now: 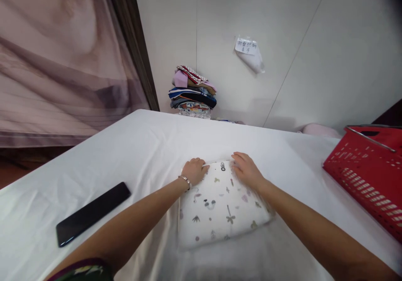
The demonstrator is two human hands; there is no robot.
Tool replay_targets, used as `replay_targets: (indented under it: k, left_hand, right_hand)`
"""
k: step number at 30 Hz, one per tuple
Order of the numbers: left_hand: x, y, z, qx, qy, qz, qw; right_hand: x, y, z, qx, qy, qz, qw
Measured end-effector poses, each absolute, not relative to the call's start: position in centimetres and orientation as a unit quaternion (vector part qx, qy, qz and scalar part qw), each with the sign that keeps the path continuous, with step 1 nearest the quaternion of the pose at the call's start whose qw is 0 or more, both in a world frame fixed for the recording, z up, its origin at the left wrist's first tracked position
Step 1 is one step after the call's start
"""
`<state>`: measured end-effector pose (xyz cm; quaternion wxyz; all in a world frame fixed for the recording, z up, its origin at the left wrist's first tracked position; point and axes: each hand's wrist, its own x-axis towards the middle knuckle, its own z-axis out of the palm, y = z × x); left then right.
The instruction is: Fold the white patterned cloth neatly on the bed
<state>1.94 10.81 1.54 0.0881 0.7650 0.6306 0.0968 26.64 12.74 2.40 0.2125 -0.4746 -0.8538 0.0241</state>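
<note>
A folded white cloth printed with small plants and animals lies on the white-covered table in front of me. My left hand, a bracelet on its wrist, rests at the cloth's far left corner with fingers curled on the edge. My right hand lies on the far right corner, fingers bent and pressed onto the fabric. Both forearms reach in from the bottom of the view.
A black phone lies on the table to the left. A red plastic basket with a metal handle stands at the right edge. A stack of folded clothes sits against the wall behind the table, below a paper note.
</note>
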Motion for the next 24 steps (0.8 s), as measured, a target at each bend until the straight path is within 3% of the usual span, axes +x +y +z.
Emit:
replay_targets:
  k: [3,8,11,14,18,24]
  left_hand:
    - [2.0,10.6,1.4,0.76,0.638,0.101,0.079]
    - [2.1,10.5,1.4,0.757,0.643,0.094,0.069]
    - [2.2,10.5,1.4,0.759,0.642,0.088,0.063]
    - [2.3,10.6,1.4,0.762,0.639,0.084,0.059]
    - [2.5,10.7,1.2,0.763,0.64,0.077,0.049]
    - [2.8,10.8,1.1,0.761,0.644,0.065,0.043]
  right_hand:
    - [26.8,12.4,1.6,-0.479,-0.854,0.02,0.203]
    - [28.1,14.2,0.3,-0.584,-0.795,0.113,0.119]
    - [27.2,13.4,1.5,-0.599,-0.793,0.067,0.083]
    - [25.2,10.9,3.3,-0.547,-0.831,0.02,0.096]
    - [23.5,9.2,3.5,-0.435,-0.895,0.07,0.07]
    - [24.2,10.8,1.2,-0.449,-0.884,0.13,0.027]
